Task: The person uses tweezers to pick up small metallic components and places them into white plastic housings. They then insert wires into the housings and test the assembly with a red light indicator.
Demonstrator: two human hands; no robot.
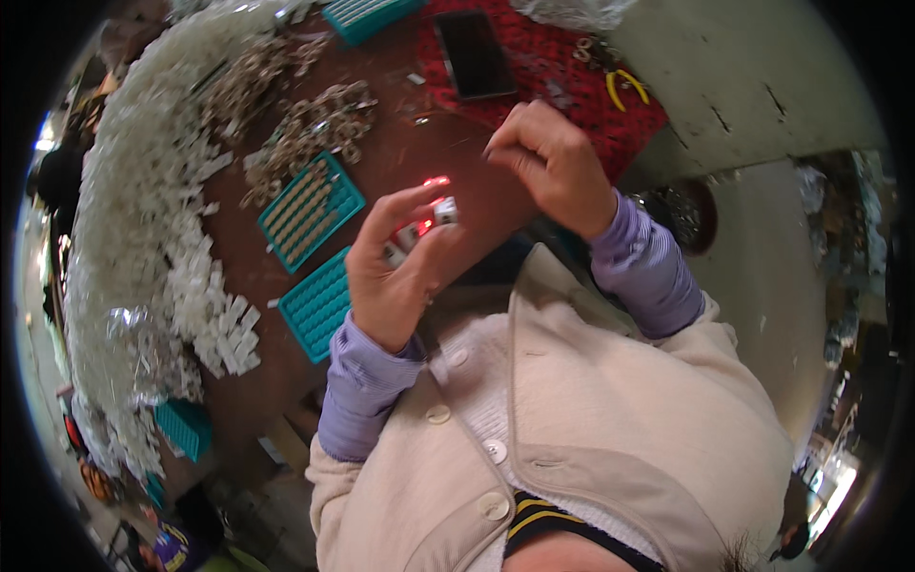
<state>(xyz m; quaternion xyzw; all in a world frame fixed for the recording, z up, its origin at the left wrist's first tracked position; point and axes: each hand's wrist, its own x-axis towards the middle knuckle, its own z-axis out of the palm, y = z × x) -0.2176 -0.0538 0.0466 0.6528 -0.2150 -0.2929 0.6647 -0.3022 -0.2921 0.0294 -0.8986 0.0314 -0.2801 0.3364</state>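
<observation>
My left hand (389, 262) grips a small white piece (446, 211) between thumb and fingers, over the near part of the table. Bright red light shows on and around the piece, and more white bits show beside the palm; I cannot make out its exact kind. To the right, my right hand (553, 157) is raised with thumb and fingertips pinched together. Whatever is in that pinch, if anything, is too small to tell. Close to my left hand lie a teal tray (319, 303) with rows of hollows and another teal tray (313, 212) holding rows of beige pieces.
A long heap of small clear-white pieces (143, 191) lines the table's left side. Beige strung bundles (319, 124) lie behind the trays. On a red cloth (534, 57) rest a dark phone-like slab (475, 55) and yellow-handled pliers (626, 89). A round container (703, 217) stands right.
</observation>
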